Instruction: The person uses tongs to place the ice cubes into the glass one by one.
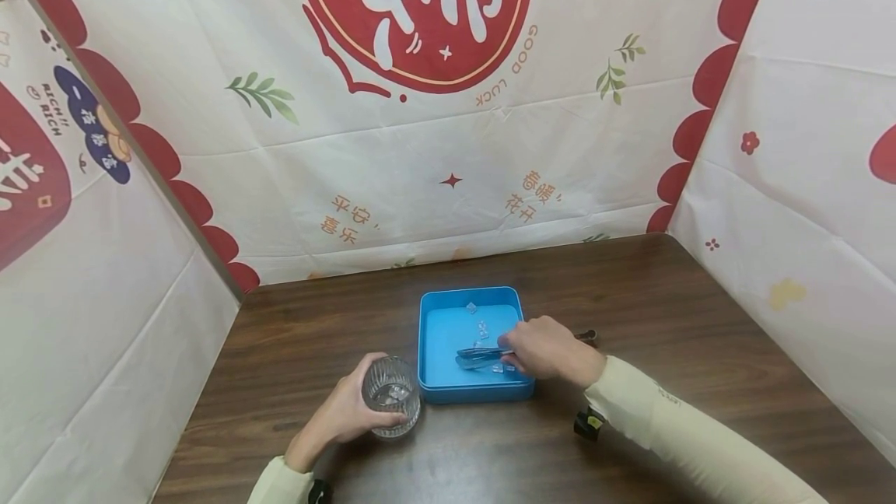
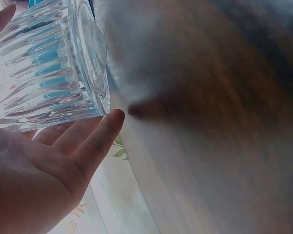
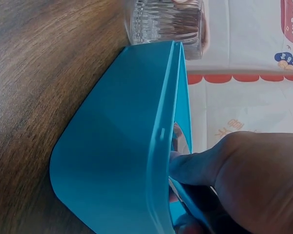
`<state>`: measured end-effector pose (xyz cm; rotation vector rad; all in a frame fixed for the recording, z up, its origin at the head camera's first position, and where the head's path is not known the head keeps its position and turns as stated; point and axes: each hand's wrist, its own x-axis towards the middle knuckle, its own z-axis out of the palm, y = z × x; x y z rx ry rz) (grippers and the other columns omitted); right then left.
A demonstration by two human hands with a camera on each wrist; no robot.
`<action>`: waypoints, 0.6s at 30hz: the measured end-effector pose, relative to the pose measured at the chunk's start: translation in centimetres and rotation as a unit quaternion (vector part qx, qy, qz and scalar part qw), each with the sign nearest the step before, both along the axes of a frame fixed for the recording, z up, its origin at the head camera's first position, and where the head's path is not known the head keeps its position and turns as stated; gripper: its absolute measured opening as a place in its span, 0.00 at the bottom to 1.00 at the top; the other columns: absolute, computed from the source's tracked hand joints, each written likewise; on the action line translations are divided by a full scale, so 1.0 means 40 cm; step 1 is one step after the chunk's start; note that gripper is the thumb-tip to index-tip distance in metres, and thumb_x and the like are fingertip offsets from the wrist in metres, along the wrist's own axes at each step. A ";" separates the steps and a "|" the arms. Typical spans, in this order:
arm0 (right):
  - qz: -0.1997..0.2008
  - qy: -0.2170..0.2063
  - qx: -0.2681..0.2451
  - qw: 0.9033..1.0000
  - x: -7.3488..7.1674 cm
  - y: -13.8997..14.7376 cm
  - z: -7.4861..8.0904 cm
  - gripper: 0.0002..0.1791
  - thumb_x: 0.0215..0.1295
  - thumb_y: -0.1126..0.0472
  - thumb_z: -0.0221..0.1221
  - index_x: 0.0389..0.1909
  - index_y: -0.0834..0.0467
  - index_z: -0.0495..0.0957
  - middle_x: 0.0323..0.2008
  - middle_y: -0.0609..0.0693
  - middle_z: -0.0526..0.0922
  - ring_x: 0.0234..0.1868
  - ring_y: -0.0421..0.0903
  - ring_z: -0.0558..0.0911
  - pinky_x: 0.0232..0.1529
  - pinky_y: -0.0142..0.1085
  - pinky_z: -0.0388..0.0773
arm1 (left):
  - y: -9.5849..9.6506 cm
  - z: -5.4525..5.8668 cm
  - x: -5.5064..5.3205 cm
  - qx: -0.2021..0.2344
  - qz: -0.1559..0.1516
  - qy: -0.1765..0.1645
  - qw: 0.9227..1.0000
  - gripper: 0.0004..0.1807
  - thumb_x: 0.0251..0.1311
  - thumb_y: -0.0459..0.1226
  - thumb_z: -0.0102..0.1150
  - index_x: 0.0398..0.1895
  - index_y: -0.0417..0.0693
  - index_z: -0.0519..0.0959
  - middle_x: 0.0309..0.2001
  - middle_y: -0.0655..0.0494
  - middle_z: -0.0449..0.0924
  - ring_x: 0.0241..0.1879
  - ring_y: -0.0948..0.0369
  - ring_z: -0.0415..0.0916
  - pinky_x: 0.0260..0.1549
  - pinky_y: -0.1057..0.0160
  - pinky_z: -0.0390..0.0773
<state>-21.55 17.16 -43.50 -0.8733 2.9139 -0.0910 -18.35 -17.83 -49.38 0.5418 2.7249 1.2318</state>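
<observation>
My left hand (image 1: 348,408) grips a clear ribbed glass (image 1: 383,376) just left of the blue tray (image 1: 441,325). Small clear pieces like ice cubes show inside the glass. In the left wrist view, the fingers (image 2: 95,141) lie around the fluted side of the glass (image 2: 39,68), near its base. My right hand (image 1: 544,347) holds metal tongs (image 1: 476,352) over the tray, their tips low inside it. Several clear cubes (image 1: 483,329) lie on the tray floor. From the right wrist, the tray's wall (image 3: 107,131) hides the tips of the tongs.
The tray and glass stand on a dark wood-grain table (image 1: 322,317). White printed cloth (image 1: 420,146) hangs behind the table and along both sides. The tongs' rear end (image 1: 588,335) sticks out beyond my right wrist.
</observation>
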 end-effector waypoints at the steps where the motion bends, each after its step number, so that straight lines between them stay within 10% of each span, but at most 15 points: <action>1: -0.001 0.000 0.000 1.000 0.001 -0.001 0.000 0.13 0.64 0.50 0.65 0.46 0.51 0.84 0.23 0.41 0.79 0.19 0.37 0.71 0.23 0.28 0.71 | 0.000 0.000 0.000 0.000 0.000 0.000 1.000 0.53 0.34 0.54 0.82 0.65 0.52 0.64 0.46 0.51 0.81 0.44 0.56 0.79 0.43 0.53 0.79; 18: 0.040 0.057 0.019 0.997 0.001 0.000 -0.010 0.10 0.64 0.51 0.65 0.41 0.52 0.83 0.16 0.41 0.69 0.14 0.38 0.65 0.18 0.28 0.62 | 0.001 -0.004 -0.002 -0.001 0.004 0.014 1.000 0.53 0.32 0.55 0.83 0.64 0.53 0.65 0.46 0.53 0.80 0.43 0.57 0.79 0.43 0.55 0.78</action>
